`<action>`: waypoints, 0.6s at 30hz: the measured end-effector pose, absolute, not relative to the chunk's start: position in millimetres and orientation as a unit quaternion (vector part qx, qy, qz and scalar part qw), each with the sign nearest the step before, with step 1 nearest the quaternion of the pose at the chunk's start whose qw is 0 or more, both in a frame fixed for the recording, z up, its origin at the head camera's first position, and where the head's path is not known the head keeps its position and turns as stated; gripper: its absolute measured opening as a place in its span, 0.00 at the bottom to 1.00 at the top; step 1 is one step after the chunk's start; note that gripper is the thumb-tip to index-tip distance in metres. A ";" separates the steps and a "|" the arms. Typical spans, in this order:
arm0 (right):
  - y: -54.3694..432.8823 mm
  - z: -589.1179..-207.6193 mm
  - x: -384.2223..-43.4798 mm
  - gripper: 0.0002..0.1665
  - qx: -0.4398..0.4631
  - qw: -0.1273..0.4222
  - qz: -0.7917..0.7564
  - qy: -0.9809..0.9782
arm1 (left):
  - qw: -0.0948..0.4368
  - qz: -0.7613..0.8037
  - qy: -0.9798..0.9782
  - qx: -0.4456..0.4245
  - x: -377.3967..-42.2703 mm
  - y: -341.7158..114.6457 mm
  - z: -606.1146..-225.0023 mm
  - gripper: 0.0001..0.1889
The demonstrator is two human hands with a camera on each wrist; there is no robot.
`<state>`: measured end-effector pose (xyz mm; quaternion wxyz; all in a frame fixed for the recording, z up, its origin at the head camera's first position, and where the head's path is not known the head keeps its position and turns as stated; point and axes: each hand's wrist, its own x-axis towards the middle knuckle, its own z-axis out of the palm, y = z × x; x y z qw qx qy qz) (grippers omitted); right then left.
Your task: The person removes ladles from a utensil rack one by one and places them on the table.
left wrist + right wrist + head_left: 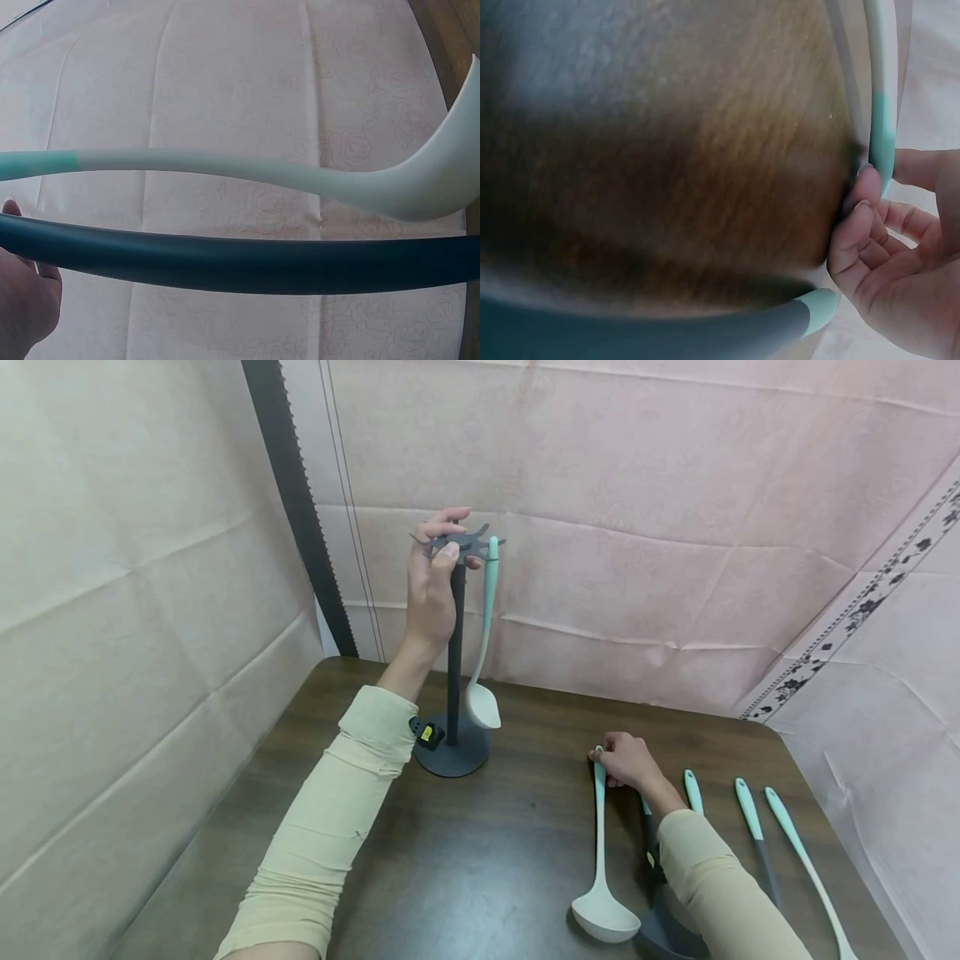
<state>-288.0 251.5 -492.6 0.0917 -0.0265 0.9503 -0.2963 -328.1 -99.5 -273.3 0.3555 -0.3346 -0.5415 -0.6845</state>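
A dark utensil stand [455, 647] with a round base and curved hooks stands upright near the table's back edge. My left hand [432, 585] grips its hooked top, thumb in front and fingers behind. From a hook on its right side hangs a white utensil with a mint handle [490, 585]; its curved white head [442, 169] shows in the left wrist view. On the table, my right hand [628, 762] pinches the mint handle end of a white ladle [604, 914]. In the right wrist view, the thumb and fingers [851, 236] meet at that handle [883, 135].
Right of the ladle lies a dark utensil [667, 931], partly under my right forearm. Further right are another mint handle [693, 791], a dark-necked utensil [748, 810] and a long pale one [802, 852]. Pale cloth [600, 568] hangs behind the brown table [465, 860].
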 end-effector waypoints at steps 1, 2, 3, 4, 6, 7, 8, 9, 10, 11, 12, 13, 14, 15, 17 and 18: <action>251.5 -492.2 -288.1 0.17 -0.029 0.091 -0.293 0.951 | 0.355 -0.685 -0.542 -0.334 -328.1 -99.6 -273.4 0.20; 251.3 -492.0 -288.2 0.17 -0.031 0.091 -0.290 0.952 | 0.356 -0.684 -0.541 -0.334 -328.0 -99.6 -273.4 0.20; 251.2 -491.7 -288.3 0.17 -0.032 0.091 -0.288 0.953 | 0.356 -0.684 -0.541 -0.335 -328.0 -99.7 -273.6 0.20; 251.2 -491.5 -288.5 0.17 -0.035 0.092 -0.285 0.953 | 0.357 -0.684 -0.541 -0.335 -327.9 -99.9 -273.9 0.20; 251.2 -491.3 -289.0 0.17 -0.038 0.092 -0.280 0.955 | 0.359 -0.682 -0.542 -0.335 -327.8 -100.4 -274.3 0.20; 251.4 -491.3 -289.2 0.17 -0.040 0.094 -0.279 0.955 | 0.360 -0.681 -0.543 -0.334 -327.7 -100.7 -274.5 0.20; 251.5 -491.6 -289.4 0.17 -0.041 0.094 -0.277 0.955 | 0.361 -0.680 -0.543 -0.334 -327.6 -100.9 -274.6 0.20; 251.5 -491.9 -289.7 0.17 -0.043 0.094 -0.275 0.956 | 0.363 -0.679 -0.544 -0.334 -327.5 -101.2 -274.7 0.20; 251.7 -492.3 -290.0 0.17 -0.046 0.095 -0.272 0.957 | 0.364 -0.679 -0.544 -0.333 -327.5 -101.4 -274.7 0.20; 251.8 -492.7 -290.1 0.18 -0.047 0.094 -0.269 0.957 | 0.364 -0.679 -0.543 -0.334 -327.6 -101.5 -274.6 0.20; 251.8 -493.1 -290.3 0.18 -0.048 0.093 -0.266 0.958 | 0.363 -0.680 -0.543 -0.334 -327.8 -101.5 -274.4 0.20; 251.8 -493.5 -290.4 0.18 -0.049 0.092 -0.263 0.959 | 0.362 -0.680 -0.542 -0.335 -328.0 -101.4 -274.2 0.20; 251.8 -493.8 -290.3 0.18 -0.049 0.091 -0.261 0.960 | 0.361 -0.681 -0.541 -0.336 -328.3 -101.2 -274.0 0.20; 251.8 -494.3 -290.1 0.18 -0.048 0.090 -0.260 0.960 | 0.360 -0.681 -0.542 -0.337 -328.6 -101.0 -273.9 0.20; 252.0 -495.1 -289.1 0.18 -0.045 0.091 -0.261 0.960 | 0.358 -0.681 -0.543 -0.337 -328.8 -100.4 -273.9 0.20; 252.2 -495.6 -288.4 0.18 -0.044 0.092 -0.263 0.959 | 0.358 -0.680 -0.544 -0.337 -328.6 -100.2 -274.2 0.20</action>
